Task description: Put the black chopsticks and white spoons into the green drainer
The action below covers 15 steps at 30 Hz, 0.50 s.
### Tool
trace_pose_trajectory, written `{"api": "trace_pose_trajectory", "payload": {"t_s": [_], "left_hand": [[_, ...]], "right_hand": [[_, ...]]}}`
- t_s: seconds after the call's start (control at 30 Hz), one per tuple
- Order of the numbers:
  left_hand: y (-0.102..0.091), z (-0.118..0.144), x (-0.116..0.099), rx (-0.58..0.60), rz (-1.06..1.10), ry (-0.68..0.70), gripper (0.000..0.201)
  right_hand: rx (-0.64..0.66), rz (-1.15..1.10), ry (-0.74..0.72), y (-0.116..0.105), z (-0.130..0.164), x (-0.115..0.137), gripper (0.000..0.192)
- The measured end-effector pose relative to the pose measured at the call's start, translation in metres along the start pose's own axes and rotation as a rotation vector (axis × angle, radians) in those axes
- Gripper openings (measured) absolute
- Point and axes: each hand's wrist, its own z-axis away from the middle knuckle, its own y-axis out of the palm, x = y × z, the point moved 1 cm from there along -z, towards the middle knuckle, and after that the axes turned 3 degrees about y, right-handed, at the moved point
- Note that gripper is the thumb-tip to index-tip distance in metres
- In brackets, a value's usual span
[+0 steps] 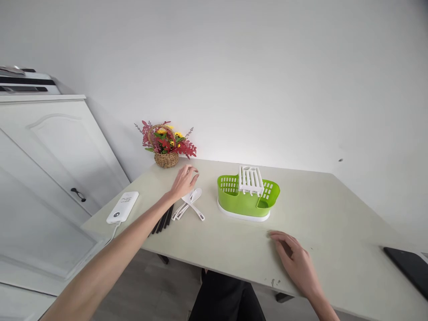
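Note:
My left hand (183, 180) hovers just beyond the white spoons (193, 204), fingers loosely bent and apart, with nothing visible in it. The spoons lie crossed over each other, their bowls partly hidden by that hand. Several black chopsticks (163, 221) lie to the left of them, partly covered by my left forearm. To the right stands a green cutlery caddy (236, 203) on a white base, with a white slotted rack (251, 179) across its middle. Near the table's front, my right hand (296, 258) rests on the surface, holding nothing, thumb apart from the loosely stretched fingers.
A wicker basket of artificial flowers (166, 159) stands at the back left against the wall. A white power bank (123, 207) with a cable lies at the left edge. A black flat device (409, 269) sits at the far right. White cabinets (50, 178) flank the table's left.

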Motion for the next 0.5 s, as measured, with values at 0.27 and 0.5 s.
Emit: {"api": "trace_pose_trajectory", "payload": {"t_s": [0.27,0.5], "left_hand": [[-0.023,-0.057,-0.121,-0.162,0.265,0.222,0.024],[-0.028,-0.058,-0.197,-0.056,0.288,0.256,0.047]], "right_hand": [[-0.011,-0.005,-0.006,0.002,-0.002,0.000,0.027],[-0.010,-0.024,-0.015,0.001,-0.001,0.001,0.027]]}}
